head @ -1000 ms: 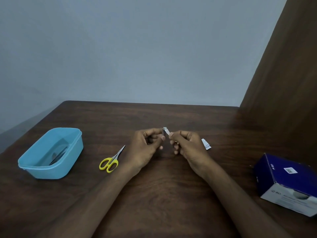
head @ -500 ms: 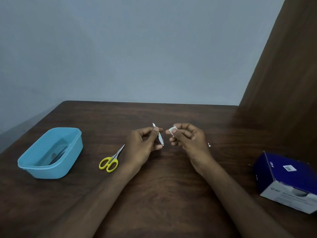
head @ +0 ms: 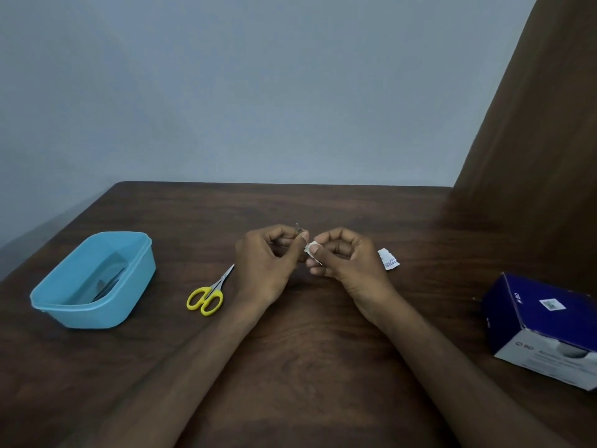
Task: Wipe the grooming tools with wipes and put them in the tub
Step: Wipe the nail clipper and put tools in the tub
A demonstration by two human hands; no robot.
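My left hand (head: pixel 269 263) pinches a thin metal grooming tool (head: pixel 298 227) whose tip sticks up above the thumb. My right hand (head: pixel 342 257) holds a small white wipe (head: pixel 312 248) pressed against the tool between the two hands, over the middle of the table. Yellow-handled scissors (head: pixel 208 294) lie on the table just left of my left wrist. A light blue tub (head: pixel 97 279) stands at the far left with some dark metal tools (head: pixel 108 286) lying inside it.
A torn white wipe wrapper (head: pixel 389 259) lies right of my right hand. A dark blue and white box of wipes (head: pixel 546 324) sits at the right edge. A brown wooden panel (head: pixel 533 140) rises at the right; a grey wall stands behind the dark wooden table (head: pixel 307 367).
The hands, apart half a second ago with the tool's tip free, have come together again. The wipe now touches the tool, and less of the tool shows.
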